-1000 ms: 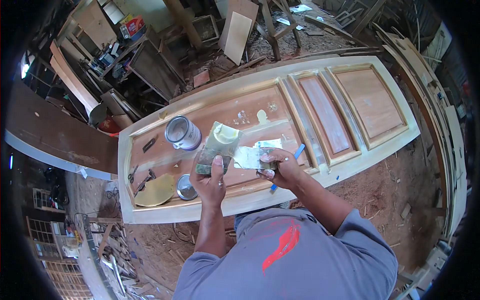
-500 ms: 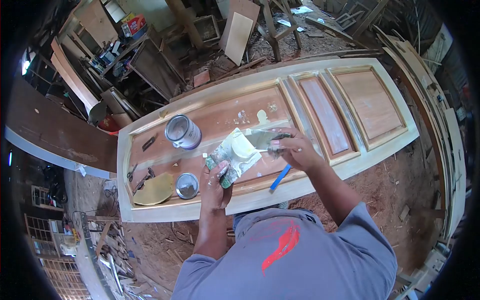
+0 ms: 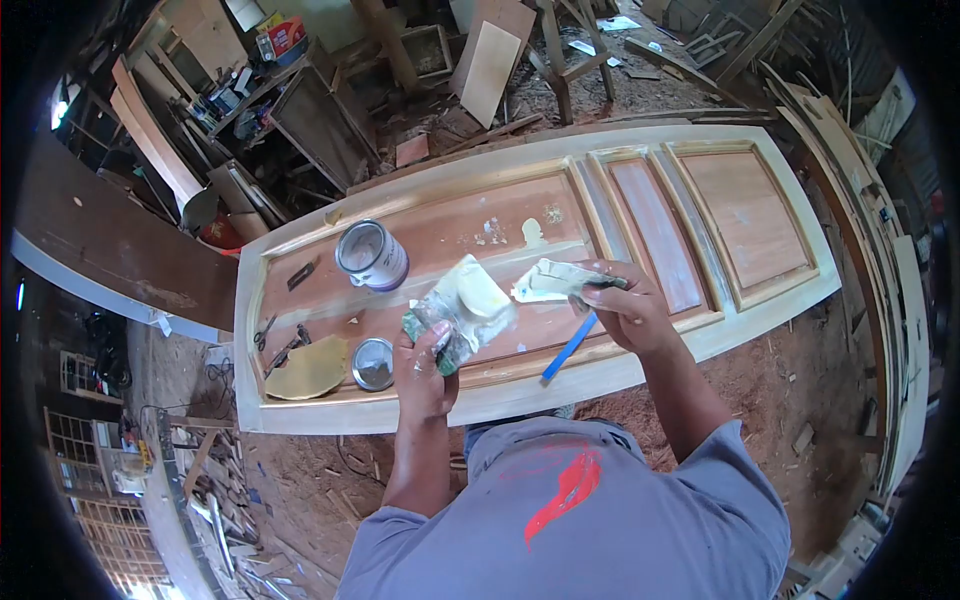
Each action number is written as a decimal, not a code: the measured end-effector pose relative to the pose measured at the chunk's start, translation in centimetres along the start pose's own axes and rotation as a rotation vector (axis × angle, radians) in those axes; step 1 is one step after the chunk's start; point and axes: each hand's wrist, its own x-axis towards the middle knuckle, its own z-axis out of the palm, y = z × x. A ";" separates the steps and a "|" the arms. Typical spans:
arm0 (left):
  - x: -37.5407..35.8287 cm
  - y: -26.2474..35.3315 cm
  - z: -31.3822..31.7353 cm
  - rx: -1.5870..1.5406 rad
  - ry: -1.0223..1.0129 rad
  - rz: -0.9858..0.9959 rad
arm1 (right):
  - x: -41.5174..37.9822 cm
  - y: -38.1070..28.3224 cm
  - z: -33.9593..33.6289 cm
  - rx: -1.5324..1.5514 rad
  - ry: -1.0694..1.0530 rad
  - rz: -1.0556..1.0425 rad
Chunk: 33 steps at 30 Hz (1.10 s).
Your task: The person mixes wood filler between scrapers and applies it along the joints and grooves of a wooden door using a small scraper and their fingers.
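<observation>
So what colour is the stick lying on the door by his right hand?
Blue: the stick shows in the head view, lying on the door under the right hand.

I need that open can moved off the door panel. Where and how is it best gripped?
Take the open can around its side wall, just below the rim, coming from the near side. It stands upright with its lid off, so a top grab would likely dip into the contents. The left hand is nearest, but it holds a putty board.

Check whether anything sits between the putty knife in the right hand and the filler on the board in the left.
Nothing visible does. The putty knife in the right hand sits beside the filler on the board held by the left hand.
</observation>
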 end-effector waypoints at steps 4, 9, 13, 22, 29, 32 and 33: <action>-0.2 -0.1 1.3 -0.143 -0.028 -0.196 | 1.4 0.1 1.1 -0.415 -0.148 -0.380; -0.3 -0.1 1.6 -0.274 0.033 -0.279 | 1.4 1.6 3.9 -0.877 -0.190 -0.686; -0.5 0.5 1.1 -0.265 0.077 -0.211 | 1.1 1.8 2.7 -1.032 -0.220 -0.746; 0.3 0.7 -0.2 -0.048 0.086 0.005 | 0.2 -2.9 2.2 -1.349 -0.240 -0.752; 0.6 1.0 0.7 0.045 0.049 0.001 | 1.8 -7.1 3.1 -1.627 -0.435 -0.732; 0.5 0.5 1.1 0.023 0.028 -0.018 | 1.7 -7.7 4.2 -1.638 -0.446 -0.728; 0.5 0.5 1.4 0.011 0.014 -0.017 | 1.8 -7.4 4.3 -1.656 -0.485 -0.695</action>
